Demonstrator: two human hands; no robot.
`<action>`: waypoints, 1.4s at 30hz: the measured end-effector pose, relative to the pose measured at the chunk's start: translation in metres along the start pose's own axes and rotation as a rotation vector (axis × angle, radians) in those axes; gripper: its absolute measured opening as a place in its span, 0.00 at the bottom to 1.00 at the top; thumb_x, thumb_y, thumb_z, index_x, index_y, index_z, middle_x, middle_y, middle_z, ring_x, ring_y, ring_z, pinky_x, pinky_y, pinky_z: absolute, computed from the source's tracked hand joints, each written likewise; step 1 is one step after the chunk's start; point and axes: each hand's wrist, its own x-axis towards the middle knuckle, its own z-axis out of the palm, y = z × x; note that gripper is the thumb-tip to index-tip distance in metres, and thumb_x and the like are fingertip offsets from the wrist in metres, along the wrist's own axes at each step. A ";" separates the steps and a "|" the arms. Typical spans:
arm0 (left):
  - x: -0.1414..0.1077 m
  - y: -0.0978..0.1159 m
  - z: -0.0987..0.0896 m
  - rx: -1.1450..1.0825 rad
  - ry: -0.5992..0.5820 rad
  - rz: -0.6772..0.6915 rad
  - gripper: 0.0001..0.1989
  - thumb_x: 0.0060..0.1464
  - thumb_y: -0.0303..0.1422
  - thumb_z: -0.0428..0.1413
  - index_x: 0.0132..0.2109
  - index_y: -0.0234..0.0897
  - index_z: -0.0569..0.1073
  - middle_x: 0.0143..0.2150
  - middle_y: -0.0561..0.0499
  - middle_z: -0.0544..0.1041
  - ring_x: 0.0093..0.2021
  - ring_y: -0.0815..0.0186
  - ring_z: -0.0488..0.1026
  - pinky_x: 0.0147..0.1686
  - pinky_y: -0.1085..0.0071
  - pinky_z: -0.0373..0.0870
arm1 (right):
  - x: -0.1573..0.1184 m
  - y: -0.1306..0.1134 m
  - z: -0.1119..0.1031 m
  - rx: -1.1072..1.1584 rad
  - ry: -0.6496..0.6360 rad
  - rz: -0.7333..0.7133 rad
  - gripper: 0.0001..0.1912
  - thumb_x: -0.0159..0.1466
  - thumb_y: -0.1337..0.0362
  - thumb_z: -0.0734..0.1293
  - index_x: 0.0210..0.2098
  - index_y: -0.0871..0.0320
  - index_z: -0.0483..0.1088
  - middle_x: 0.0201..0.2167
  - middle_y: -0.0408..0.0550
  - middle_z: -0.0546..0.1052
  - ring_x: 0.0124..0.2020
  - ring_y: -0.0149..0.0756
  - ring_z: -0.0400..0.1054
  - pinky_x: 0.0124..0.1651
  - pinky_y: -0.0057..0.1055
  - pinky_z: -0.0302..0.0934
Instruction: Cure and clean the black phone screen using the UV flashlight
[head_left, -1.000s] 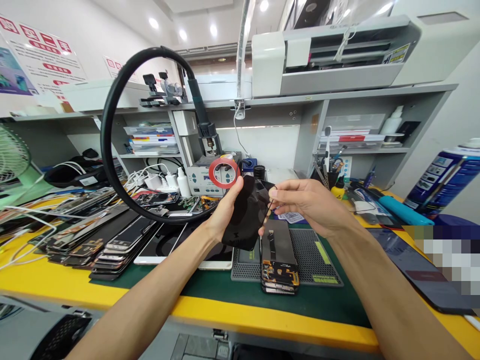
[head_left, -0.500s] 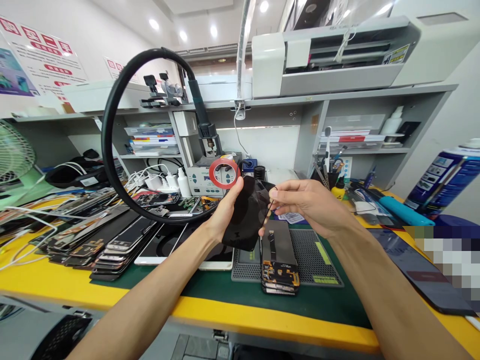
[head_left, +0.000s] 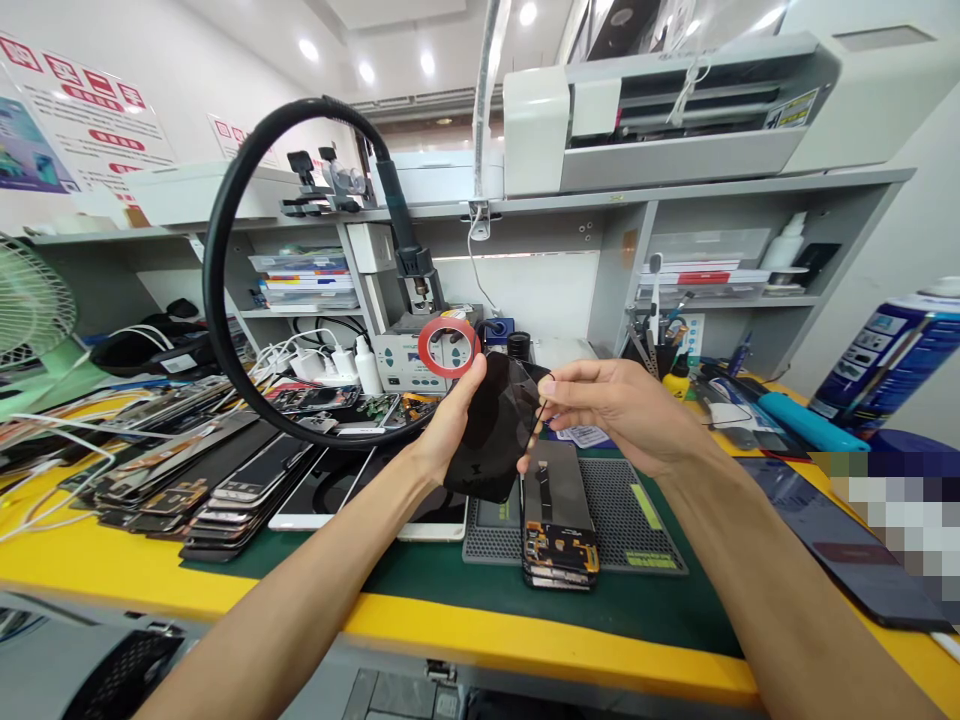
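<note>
My left hand grips a dark, glossy phone screen, thumb along its left side and fingertips showing at its right edge. The panel is tilted above the bench and reflects light near its top. At its upper right edge, my right hand is closed in a pinch on a thin black strip; whether the strip is joined to the screen I cannot tell. Just below the hands, a stack of phone screens with exposed flex cables rests on a grey perforated mat.
Stacked phone parts and white-framed panels lie to the left. A black hose loops beside a red tape roll. On the right are a large dark phone, a blue cylinder and a spray can.
</note>
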 end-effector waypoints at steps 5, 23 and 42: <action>0.000 0.000 -0.002 0.015 -0.002 0.002 0.36 0.60 0.60 0.43 0.47 0.31 0.78 0.38 0.40 0.76 0.35 0.58 0.74 0.32 0.63 0.74 | -0.001 0.000 0.001 -0.002 0.004 0.002 0.17 0.56 0.55 0.76 0.34 0.63 0.76 0.36 0.55 0.79 0.38 0.37 0.73 0.40 0.30 0.66; 0.000 0.001 -0.001 -0.016 -0.056 -0.005 0.35 0.62 0.59 0.43 0.47 0.31 0.78 0.38 0.41 0.77 0.35 0.57 0.74 0.33 0.63 0.73 | -0.001 0.001 0.001 -0.004 0.001 -0.009 0.15 0.58 0.57 0.74 0.35 0.65 0.76 0.36 0.56 0.78 0.38 0.38 0.73 0.40 0.29 0.67; 0.000 0.001 -0.004 0.000 -0.036 -0.005 0.38 0.61 0.61 0.40 0.48 0.31 0.78 0.39 0.39 0.77 0.33 0.59 0.73 0.32 0.62 0.73 | 0.000 0.002 0.001 0.008 0.004 -0.016 0.15 0.57 0.57 0.74 0.34 0.64 0.76 0.36 0.56 0.79 0.38 0.38 0.73 0.40 0.29 0.67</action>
